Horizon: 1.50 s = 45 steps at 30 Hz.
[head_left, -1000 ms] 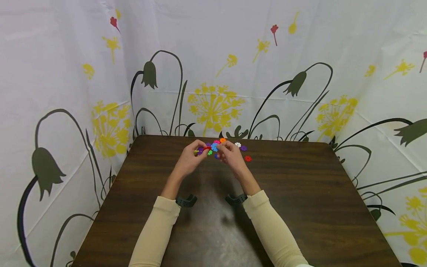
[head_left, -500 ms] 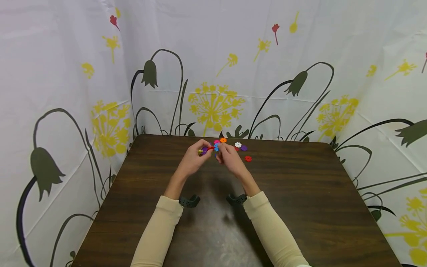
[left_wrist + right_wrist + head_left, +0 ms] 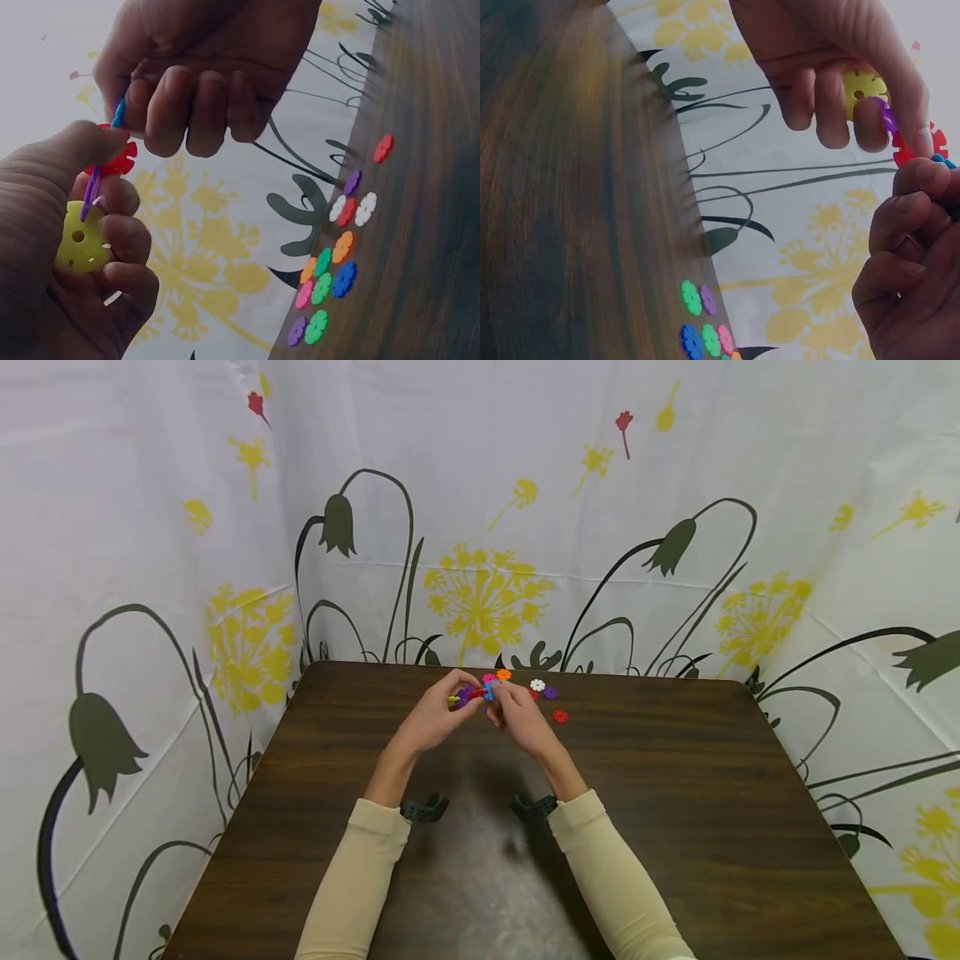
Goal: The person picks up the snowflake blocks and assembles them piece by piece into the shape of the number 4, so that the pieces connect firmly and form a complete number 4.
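Both hands meet above the far part of the table. My left hand (image 3: 438,714) pinches a red notched flower disc (image 3: 121,159) between thumb and finger. Joined to it in a chain are a purple disc (image 3: 91,193), seen nearly edge-on, and a yellow disc (image 3: 84,251) beside the curled fingers. My right hand (image 3: 527,720) pinches a light blue disc (image 3: 118,112), which touches the red disc's edge. Most of the blue disc is hidden by fingers, so I cannot tell how deep it sits in the red one.
Loose flower discs lie near the table's (image 3: 637,793) far edge, among them a red one (image 3: 560,716), a white one (image 3: 537,685), a purple one (image 3: 551,692) and an orange one (image 3: 504,675). A flower-printed curtain (image 3: 480,510) hangs behind.
My left hand has moved a little right with its chain, closing the gap to the right hand. The blue disc has turned from face-on to nearly edge-on and now meets the red one.
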{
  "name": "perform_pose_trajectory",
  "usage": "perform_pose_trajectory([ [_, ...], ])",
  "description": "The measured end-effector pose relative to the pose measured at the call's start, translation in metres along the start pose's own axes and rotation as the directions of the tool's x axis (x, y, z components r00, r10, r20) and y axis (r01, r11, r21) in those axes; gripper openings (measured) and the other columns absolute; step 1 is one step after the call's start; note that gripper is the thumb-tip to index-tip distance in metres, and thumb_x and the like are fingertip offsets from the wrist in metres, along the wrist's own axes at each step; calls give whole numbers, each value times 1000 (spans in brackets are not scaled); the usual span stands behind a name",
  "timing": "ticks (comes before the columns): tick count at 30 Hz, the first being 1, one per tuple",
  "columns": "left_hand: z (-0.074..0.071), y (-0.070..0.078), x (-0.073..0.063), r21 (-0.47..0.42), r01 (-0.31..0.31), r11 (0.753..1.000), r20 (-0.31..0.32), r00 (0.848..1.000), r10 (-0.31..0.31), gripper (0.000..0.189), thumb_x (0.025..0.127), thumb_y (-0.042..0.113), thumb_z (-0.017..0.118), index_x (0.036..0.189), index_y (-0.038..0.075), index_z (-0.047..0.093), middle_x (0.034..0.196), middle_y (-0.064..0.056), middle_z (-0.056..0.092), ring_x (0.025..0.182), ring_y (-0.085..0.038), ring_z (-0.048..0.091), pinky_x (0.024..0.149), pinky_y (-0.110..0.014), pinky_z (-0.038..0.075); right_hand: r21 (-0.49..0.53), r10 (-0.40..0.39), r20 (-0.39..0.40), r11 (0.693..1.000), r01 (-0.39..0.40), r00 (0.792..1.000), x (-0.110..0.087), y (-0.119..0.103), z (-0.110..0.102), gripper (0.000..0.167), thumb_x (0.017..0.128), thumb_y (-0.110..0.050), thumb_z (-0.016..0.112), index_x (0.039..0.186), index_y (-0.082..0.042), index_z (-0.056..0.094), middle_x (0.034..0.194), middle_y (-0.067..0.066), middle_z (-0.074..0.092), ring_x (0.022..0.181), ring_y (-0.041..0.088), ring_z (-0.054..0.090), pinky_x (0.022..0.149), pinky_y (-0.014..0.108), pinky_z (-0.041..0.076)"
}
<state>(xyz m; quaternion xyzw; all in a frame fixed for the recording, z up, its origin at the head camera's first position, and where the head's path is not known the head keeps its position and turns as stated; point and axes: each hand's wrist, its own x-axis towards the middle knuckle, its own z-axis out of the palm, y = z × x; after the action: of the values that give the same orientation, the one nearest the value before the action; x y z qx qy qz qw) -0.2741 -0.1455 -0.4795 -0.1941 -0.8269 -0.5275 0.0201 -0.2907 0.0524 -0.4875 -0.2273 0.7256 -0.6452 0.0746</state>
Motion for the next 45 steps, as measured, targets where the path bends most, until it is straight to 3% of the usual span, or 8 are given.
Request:
perform_pose_trajectory([
  [6,4,2,2,95,24,995,39,999,-27,39,107,23,70,141,12,55,140,-17,64,115,-32,70,97,-50,61,26,-11,-19,1000,12,1000,-1,3,-6,43,118,-27,37,82,-6,49,67,4,47,60,18,40,60,30,34],
  [12,7,10,4,290,4,957,25,1000,-12,42,107,26,69,145,15,56,134,-12,69,107,-27,72,92,-50,62,21,-24,-31,999,25,999,-1,7,-11,45,117,-31,38,80,-7,48,67,3,46,60,17,40,60,28,34],
  [16,9,15,5,356,-18,934,17,1000,13,45,106,31,71,147,19,56,134,-9,70,107,-26,71,93,-50,61,33,-29,-25,999,30,999,-1,8,-13,47,117,-35,39,81,-6,49,66,2,44,59,17,39,58,28,34],
  [25,14,17,4,330,-57,942,3,998,59,46,102,34,75,143,21,58,107,-6,71,88,-22,64,77,-40,57,-39,-49,-13,998,49,999,-2,9,-16,53,118,-42,39,79,-7,50,63,-3,38,54,14,34,54,25,31],
  [34,16,13,5,301,-125,945,-17,990,137,42,101,29,79,137,16,65,107,-7,76,89,-21,69,84,-41,61,-16,6,9,1000,-6,1000,-7,15,-25,70,115,-60,27,83,-6,57,65,1,46,57,16,39,55,27,33],
  [38,16,13,6,286,-134,949,-18,989,145,39,101,27,78,135,15,63,108,-8,76,88,-21,68,84,-41,61,21,9,-106,1000,-7,994,-8,25,-40,71,117,-55,25,83,0,55,65,4,50,57,19,43,54,27,36],
  [42,13,12,2,279,-93,956,-32,994,107,38,101,28,78,133,16,61,102,-9,72,85,-21,64,80,-38,58,65,61,-231,997,-48,971,-8,39,-58,65,118,-48,31,82,0,56,64,1,51,56,16,44,53,26,38],
  [45,11,13,-1,273,-56,960,-39,997,69,38,101,30,77,132,17,59,100,-9,69,85,-23,62,80,-39,57,102,122,-268,990,-97,956,-12,49,-71,59,118,-45,36,81,-4,57,65,0,53,57,13,45,55,27,39],
])
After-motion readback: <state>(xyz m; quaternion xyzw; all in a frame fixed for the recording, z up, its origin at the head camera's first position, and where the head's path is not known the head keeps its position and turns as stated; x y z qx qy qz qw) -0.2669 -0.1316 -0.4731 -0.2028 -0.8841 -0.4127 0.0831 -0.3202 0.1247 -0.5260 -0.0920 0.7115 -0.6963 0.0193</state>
